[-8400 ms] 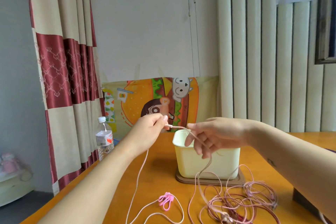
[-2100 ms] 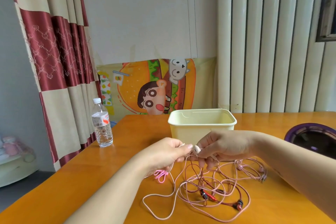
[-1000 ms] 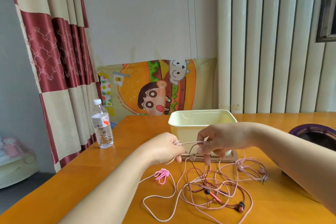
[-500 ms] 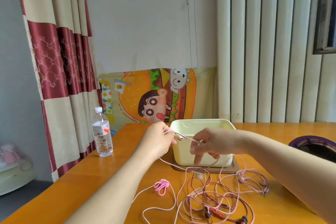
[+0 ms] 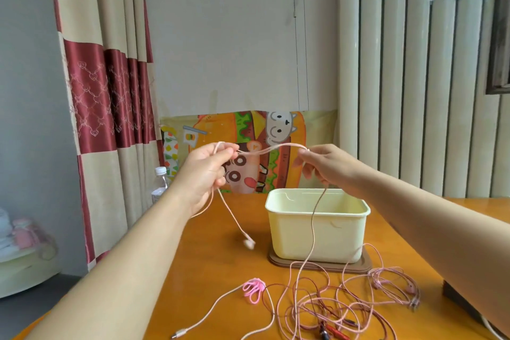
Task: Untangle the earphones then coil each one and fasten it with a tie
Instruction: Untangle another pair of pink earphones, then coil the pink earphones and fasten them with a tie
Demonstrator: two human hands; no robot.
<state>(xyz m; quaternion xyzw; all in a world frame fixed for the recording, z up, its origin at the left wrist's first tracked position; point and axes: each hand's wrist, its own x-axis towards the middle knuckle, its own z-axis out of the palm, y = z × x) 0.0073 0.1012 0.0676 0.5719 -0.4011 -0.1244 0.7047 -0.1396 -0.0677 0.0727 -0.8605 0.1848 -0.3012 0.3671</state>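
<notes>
The desk (image 5: pixel 215 265) carries a cream tub (image 5: pixel 317 229) standing on a brown board (image 5: pixel 320 264) towards the far edge, probably there to take finished coils. Both hands are raised above the desk and in front of the tub. The left hand (image 5: pixel 205 171) pinches a pink cord (image 5: pixel 271 148) between thumb and fingers, and the right hand (image 5: pixel 328 165) pinches the same cord further along. The doubled stretch between them is taut, which looks like measuring off a loop for coiling while the rest pulls free. Most of the earphones lie in a loose tangle (image 5: pixel 325 309) near the desk's near edge, right of centre. The cord drops from the right hand into it, so untangling seems unfinished. One earbud (image 5: pixel 249 243) dangles below the left hand. A pink tie (image 5: pixel 254 286) waits left of the tangle, within reach.
</notes>
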